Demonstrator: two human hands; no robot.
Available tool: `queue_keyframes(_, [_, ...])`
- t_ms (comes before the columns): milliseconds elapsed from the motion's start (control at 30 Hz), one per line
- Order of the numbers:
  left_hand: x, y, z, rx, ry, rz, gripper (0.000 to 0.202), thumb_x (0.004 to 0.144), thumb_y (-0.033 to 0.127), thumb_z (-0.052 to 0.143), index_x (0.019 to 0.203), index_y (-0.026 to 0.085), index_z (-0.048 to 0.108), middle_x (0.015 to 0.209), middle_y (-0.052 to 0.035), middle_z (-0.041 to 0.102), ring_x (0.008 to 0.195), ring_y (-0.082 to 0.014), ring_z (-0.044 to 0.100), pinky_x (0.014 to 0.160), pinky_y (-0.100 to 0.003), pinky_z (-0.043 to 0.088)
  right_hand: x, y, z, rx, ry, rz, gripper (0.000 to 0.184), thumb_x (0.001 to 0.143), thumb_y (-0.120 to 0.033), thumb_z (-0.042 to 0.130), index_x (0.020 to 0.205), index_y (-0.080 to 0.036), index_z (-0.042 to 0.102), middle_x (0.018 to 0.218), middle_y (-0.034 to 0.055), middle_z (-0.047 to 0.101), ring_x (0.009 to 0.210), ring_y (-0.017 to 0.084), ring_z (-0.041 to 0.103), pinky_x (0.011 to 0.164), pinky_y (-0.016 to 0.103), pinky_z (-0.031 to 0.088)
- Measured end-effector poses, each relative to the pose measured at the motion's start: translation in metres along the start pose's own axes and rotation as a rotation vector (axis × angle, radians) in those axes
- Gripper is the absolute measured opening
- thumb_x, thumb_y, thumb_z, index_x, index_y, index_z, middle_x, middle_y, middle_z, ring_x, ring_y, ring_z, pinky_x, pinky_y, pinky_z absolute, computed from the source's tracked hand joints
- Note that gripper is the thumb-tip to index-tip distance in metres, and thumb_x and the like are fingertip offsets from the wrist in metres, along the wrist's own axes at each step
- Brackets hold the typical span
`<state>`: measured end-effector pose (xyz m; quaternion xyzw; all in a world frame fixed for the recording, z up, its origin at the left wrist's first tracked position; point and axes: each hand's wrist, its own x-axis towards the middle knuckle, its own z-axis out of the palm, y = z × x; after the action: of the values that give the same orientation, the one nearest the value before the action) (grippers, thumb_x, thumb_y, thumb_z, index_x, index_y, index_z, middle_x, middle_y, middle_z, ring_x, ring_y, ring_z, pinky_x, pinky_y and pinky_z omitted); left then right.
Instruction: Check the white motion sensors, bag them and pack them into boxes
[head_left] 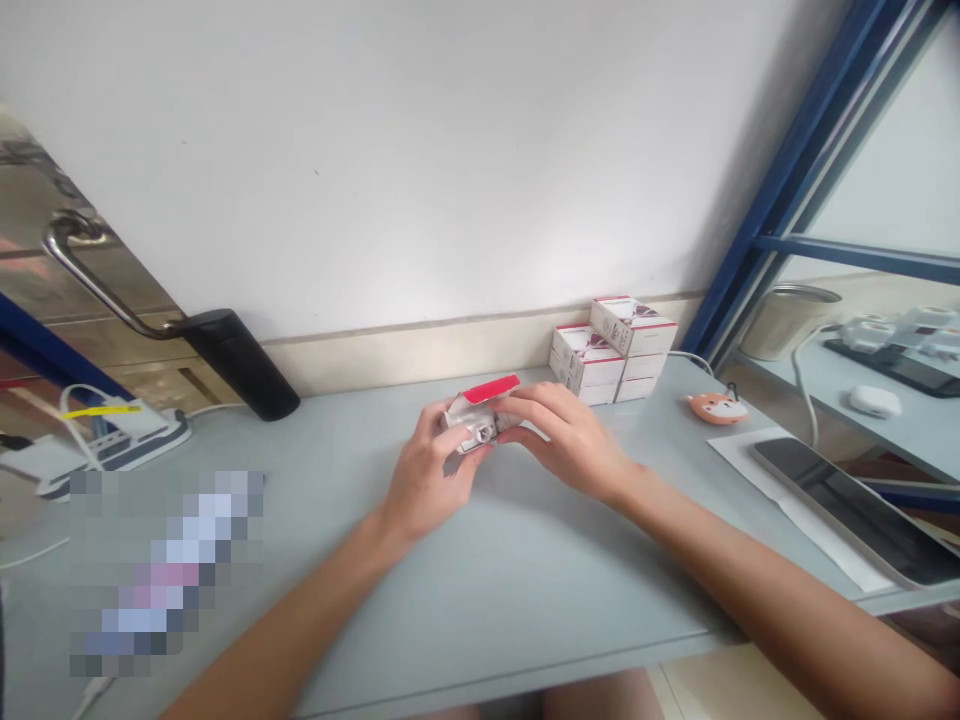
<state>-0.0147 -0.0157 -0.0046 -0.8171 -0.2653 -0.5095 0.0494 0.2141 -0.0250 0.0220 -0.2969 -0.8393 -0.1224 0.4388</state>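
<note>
Above the middle of the table, a small white carton (466,412) with a red flap is held up, its open side facing me. A white round-ended part (484,433) shows in the opening; its kind cannot be made out. My left hand (431,465) grips the carton from the left, thumb underneath and fingers over its side. From the right, my right hand (566,435) closes its fingers on the carton's right side, near the opening. Some of its fingertips are hidden.
Several white cartons (634,335) stand stacked against the wall. A black cylinder (240,365) and a power strip (120,455) are at left, near a pixelated object (169,570). At right lie an orange animal-faced case (718,408) and a dark phone-like device (855,510) on paper.
</note>
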Motion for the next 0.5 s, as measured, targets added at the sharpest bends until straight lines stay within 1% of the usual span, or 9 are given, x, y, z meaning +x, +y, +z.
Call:
queue_keyframes(67, [0.001,0.001,0.000,-0.013,0.004,0.000,0.044,0.088,0.010,0.075,0.121,0.030,0.052,0.131,-0.0084,0.059,0.098,-0.0185,0.070,0.075,-0.034,0.061,-0.001,0.001,0.003,-0.007,0.016,0.006,0.024,0.105,-0.022,0.059,0.128,-0.026,0.064,0.108,0.0053,0.078,0.099,0.021,0.071,0.085,0.036,0.053])
queue_keyframes(133, [0.002,0.002,-0.001,-0.028,0.005,-0.005,0.046,0.089,0.010,0.075,0.122,0.030,0.051,0.130,-0.0084,0.059,0.099,-0.0181,0.070,0.075,-0.033,0.061,-0.001,0.001,0.005,-0.016,0.032,0.012,0.018,0.105,-0.024,0.061,0.122,-0.026,0.067,0.101,0.0035,0.080,0.099,0.021,0.071,0.084,0.035,0.052])
queue_keyframes(200, [0.002,0.001,0.000,-0.041,0.018,-0.010,0.045,0.090,0.009,0.074,0.122,0.030,0.050,0.129,-0.0080,0.058,0.102,-0.0183,0.069,0.077,-0.033,0.060,-0.001,0.000,0.006,-0.024,0.021,0.001,0.017,0.104,-0.027,0.064,0.121,-0.026,0.068,0.103,0.0032,0.080,0.105,0.021,0.071,0.087,0.035,0.052])
queue_keyframes(267, [0.002,-0.001,0.001,-0.048,0.060,-0.019,0.046,0.089,0.009,0.073,0.122,0.030,0.049,0.124,-0.0061,0.058,0.104,-0.0187,0.069,0.078,-0.032,0.059,-0.001,-0.001,0.005,-0.022,-0.015,-0.008,0.022,0.104,-0.031,0.065,0.125,-0.026,0.067,0.110,0.0042,0.080,0.115,0.022,0.069,0.090,0.036,0.052])
queue_keyframes(333, [0.002,-0.005,0.002,-0.061,0.113,-0.051,0.046,0.089,0.010,0.074,0.121,0.030,0.049,0.116,-0.0038,0.057,0.102,-0.0183,0.068,0.079,-0.032,0.058,0.000,-0.003,0.003,-0.010,-0.057,-0.006,0.028,0.104,-0.035,0.063,0.131,-0.025,0.064,0.119,0.0056,0.079,0.124,0.023,0.065,0.096,0.038,0.052])
queue_keyframes(433, [-0.001,-0.010,0.005,-0.119,0.176,-0.144,0.047,0.087,0.014,0.078,0.119,0.028,0.048,0.110,-0.0017,0.056,0.096,-0.0163,0.066,0.080,-0.031,0.056,0.001,-0.005,0.000,0.016,-0.114,0.007,0.041,0.104,-0.040,0.062,0.143,-0.025,0.058,0.129,0.0074,0.075,0.135,0.026,0.059,0.103,0.042,0.051])
queue_keyframes(500, [-0.002,-0.009,0.007,-0.164,0.206,-0.199,0.047,0.086,0.017,0.081,0.118,0.027,0.047,0.108,-0.0010,0.055,0.095,-0.0155,0.065,0.079,-0.030,0.056,0.000,-0.006,0.000,0.039,-0.133,0.012,0.046,0.103,-0.041,0.064,0.145,-0.025,0.056,0.131,0.0079,0.074,0.138,0.028,0.056,0.106,0.045,0.051])
